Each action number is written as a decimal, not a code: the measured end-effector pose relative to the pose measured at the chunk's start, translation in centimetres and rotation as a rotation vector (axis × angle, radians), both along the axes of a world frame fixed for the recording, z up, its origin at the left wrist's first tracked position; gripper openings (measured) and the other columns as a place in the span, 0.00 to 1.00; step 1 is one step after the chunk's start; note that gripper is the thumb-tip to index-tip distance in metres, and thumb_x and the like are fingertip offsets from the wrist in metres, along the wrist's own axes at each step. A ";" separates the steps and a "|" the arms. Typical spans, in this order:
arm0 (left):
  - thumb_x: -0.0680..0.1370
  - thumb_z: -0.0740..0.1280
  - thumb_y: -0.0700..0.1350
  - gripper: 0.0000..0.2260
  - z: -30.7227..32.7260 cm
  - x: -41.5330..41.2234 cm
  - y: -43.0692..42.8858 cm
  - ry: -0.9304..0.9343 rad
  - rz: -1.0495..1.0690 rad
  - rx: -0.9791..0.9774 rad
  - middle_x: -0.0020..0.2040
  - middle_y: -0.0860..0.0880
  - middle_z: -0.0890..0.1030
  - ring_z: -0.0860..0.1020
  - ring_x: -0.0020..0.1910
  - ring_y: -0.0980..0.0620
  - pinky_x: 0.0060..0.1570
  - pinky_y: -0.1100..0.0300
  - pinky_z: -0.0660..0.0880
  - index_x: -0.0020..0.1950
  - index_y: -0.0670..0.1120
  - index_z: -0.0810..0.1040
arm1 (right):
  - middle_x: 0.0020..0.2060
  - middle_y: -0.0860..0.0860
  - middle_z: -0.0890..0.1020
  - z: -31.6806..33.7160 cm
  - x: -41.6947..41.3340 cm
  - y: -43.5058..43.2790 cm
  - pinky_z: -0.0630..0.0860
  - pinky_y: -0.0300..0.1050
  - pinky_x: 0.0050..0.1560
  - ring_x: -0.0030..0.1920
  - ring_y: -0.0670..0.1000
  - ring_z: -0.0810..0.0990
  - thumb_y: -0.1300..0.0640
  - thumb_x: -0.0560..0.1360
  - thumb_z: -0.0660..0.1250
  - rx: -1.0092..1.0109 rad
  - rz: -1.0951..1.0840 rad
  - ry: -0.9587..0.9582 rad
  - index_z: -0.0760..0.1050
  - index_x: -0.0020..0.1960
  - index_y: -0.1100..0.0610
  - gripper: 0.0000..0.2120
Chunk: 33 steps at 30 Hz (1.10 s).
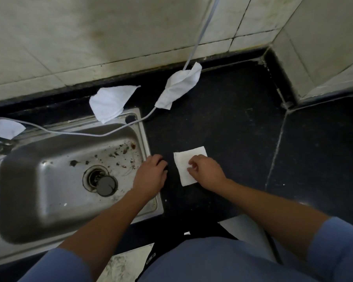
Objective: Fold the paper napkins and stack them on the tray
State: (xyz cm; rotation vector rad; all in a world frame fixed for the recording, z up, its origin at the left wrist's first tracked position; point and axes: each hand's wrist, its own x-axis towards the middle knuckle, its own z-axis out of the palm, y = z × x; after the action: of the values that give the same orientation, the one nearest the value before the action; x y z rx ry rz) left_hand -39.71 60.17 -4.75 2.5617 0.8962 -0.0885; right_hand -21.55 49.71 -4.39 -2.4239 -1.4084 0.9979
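- White folded napkin (184, 168) near the front edge of the surface (232, 129), pinched under the right hand (206, 172).
- Beside the sink (49, 180), the left hand (151, 177): fingertips in shadow, grip cannot be told.

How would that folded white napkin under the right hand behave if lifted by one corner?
Probably floppy: the folded napkin is thin paper, and the loose napkins by the wall lie crumpled and bent. Likely very light, so a push should slide it easily across the smooth dark counter. It may tear if tugged hard.
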 end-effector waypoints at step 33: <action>0.73 0.71 0.47 0.20 1.4 -8.0 -5.5 0.220 0.295 0.080 0.69 0.41 0.71 0.70 0.67 0.40 0.64 0.47 0.69 0.63 0.43 0.77 | 0.50 0.51 0.78 0.8 3.0 6.3 0.72 0.45 0.42 0.48 0.53 0.77 0.49 0.72 0.69 -0.320 0.492 -0.067 0.74 0.55 0.54 0.15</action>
State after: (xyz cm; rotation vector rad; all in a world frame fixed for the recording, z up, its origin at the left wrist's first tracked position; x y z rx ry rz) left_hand -47.68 54.64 -3.35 2.4936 1.3758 -0.2553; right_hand -18.53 55.98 -3.57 -2.3817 -2.0753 1.3450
